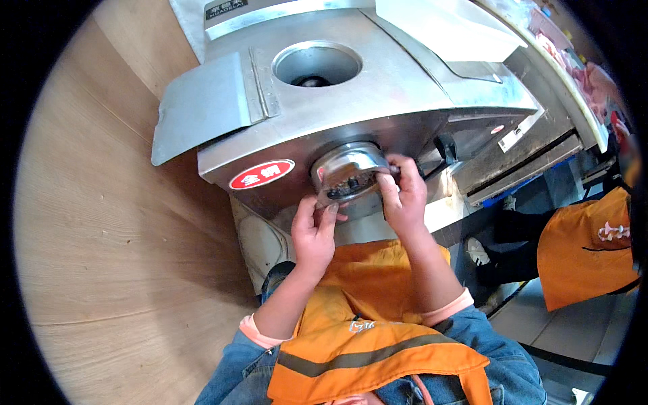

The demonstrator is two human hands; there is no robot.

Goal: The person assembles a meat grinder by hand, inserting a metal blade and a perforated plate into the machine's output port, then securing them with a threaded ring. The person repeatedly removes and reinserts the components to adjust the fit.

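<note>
In front of me stands a stainless steel meat grinder with a round feed opening in its top. From its front face sticks out a shiny metal outlet ring, with a dark perforated plate inside it. My left hand pinches the lower left edge of the ring between thumb and fingers. On the upper right of the ring, my right hand closes its thumb and fingers round the rim. Part of the ring's edge is hidden behind my fingers.
A hinged metal flap juts out on the grinder's left. On its right side is a black handle. A wooden panel rises at my left. Another person in an orange apron stands to the right, beside a counter holding pinkish items.
</note>
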